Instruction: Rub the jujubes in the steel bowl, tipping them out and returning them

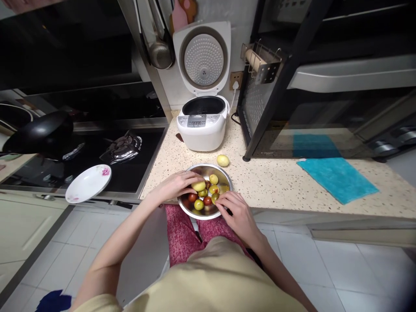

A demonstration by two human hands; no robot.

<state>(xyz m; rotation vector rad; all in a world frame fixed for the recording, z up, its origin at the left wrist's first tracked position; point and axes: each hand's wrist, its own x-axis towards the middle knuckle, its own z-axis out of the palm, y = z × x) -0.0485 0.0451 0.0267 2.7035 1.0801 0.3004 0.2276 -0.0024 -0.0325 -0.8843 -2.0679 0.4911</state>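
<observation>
A round steel bowl (pixel 227 178) stands at the counter's front edge, holding several small round fruits, green, yellow and reddish brown, that look like jujubes. Over its left side, my left hand (pixel 178 186) has its fingers closed around a larger pale yellow oval fruit (pixel 198 186). My right hand (pixel 234 210) reaches over the right rim, with thumb and fingertips closed on a green round fruit (pixel 215 198). Another yellow oval fruit (pixel 222 160) lies on the counter just behind the bowl. My fingers hide part of the bowl's contents.
Behind the bowl sits a white rice cooker (pixel 203 134), lid raised. A black oven (pixel 308 112) and a turquoise cloth (pixel 341 180) are on the right. To the left, a white plate (pixel 87 184) rests over the front edge of the gas stove (pixel 136 171), near a black wok (pixel 42 132).
</observation>
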